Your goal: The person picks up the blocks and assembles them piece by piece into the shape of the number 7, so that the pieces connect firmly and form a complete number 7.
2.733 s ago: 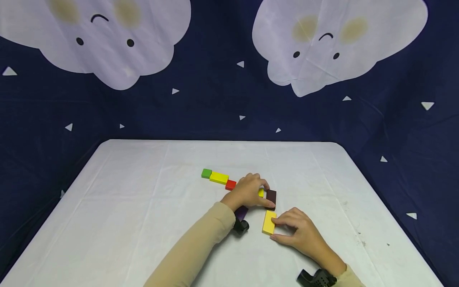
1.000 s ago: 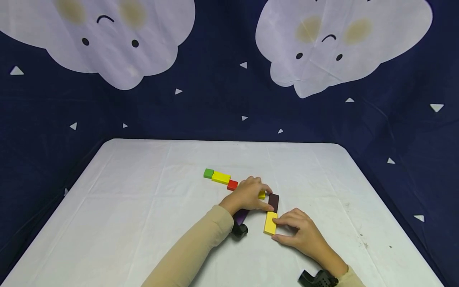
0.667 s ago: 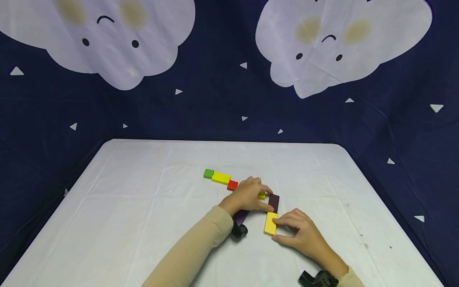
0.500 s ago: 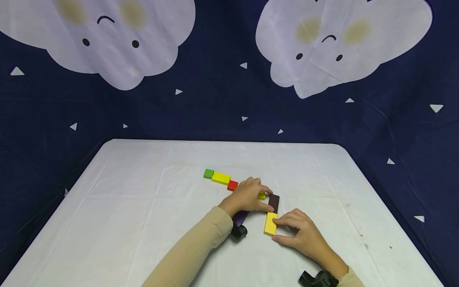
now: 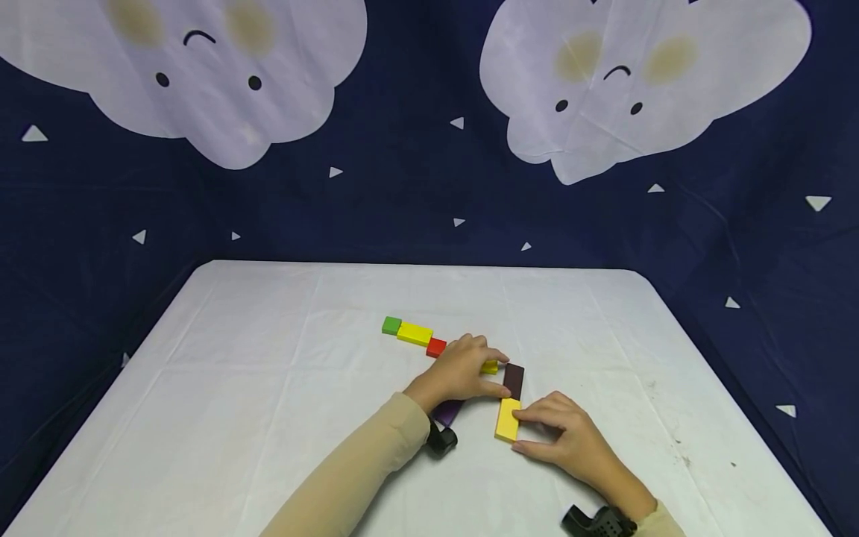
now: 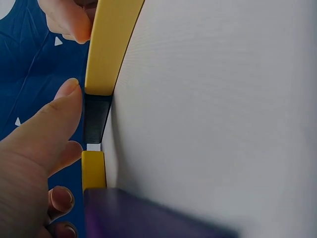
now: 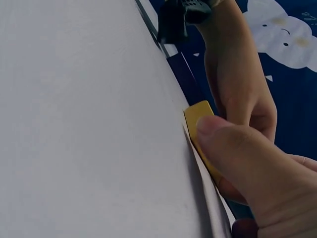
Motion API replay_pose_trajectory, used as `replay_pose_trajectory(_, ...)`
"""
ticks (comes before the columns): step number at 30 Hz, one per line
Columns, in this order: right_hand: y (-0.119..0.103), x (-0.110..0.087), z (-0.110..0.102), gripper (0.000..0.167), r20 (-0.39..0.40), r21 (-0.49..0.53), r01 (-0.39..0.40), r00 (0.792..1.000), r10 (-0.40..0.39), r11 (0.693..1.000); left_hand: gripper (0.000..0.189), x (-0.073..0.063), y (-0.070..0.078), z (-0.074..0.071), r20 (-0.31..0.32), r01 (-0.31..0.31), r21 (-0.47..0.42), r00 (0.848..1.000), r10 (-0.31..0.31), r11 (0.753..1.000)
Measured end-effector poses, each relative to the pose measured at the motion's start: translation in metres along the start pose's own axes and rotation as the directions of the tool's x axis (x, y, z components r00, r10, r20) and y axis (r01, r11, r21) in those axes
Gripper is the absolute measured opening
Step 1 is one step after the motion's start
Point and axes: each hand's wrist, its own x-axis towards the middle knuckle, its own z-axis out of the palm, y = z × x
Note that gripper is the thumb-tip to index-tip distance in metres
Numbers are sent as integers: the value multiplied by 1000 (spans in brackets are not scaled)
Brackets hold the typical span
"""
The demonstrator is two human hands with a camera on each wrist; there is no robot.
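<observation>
A dark brown block [image 5: 513,381] lies end to end with a yellow block [image 5: 508,419] on the white table. My left hand [image 5: 463,371] holds the brown block, thumb at its near corner and index finger at its far end. In the left wrist view the thumb [image 6: 69,94] is beside where the two blocks meet. My right hand [image 5: 564,436] pinches the yellow block between thumb and index finger. The right wrist view shows the thumb [image 7: 213,129] pressed on that block's end. A purple block [image 5: 447,412] lies under the left wrist, partly hidden.
A row of blocks runs from a green one [image 5: 392,325] through a yellow one [image 5: 414,333] to a red one [image 5: 436,347], then behind the left hand. Another yellow block [image 5: 491,367] peeks out past it. The white table [image 5: 201,418] ends at a dark blue cloud-print curtain [image 5: 403,186].
The brown and yellow blocks, apart at first, now meet end to end; the brown one came nearer. Lately the left wrist has drawn slightly left and nearer; the right hand barely moves.
</observation>
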Motion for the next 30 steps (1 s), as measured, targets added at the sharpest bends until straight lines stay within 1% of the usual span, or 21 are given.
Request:
replay_pose_trajectory(7,1,1,-8,44,-4,17,-19,1000,19,1000,56,-14,-2,-3,-12,4,-38,1000,-4,999)
replay_pose_trajectory(13,8,-2,-14,45,-7,1,-63,998,63,998,53,-27,-6,-5,-30,21,-58,999,-22,998)
replay_pose_trajectory(16,11,-3,-17,45,-5,-21,-99,995,98,995,51,-34,-7,-5,-35,25,-72,999,-27,997)
replay_pose_trajectory(20,14,-4,-19,44,1,-52,-150,989,150,987,50,-41,-7,-4,-51,12,-89,999,-16,996)
replay_pose_trajectory(25,17,-3,-20,46,0,-89,-173,985,173,981,49,-49,-5,-3,-68,1,-105,998,-8,994)
replay_pose_trajectory(30,18,-2,-21,47,-22,-132,-183,983,181,974,48,-55,1,-3,-71,-16,-103,997,9,995)
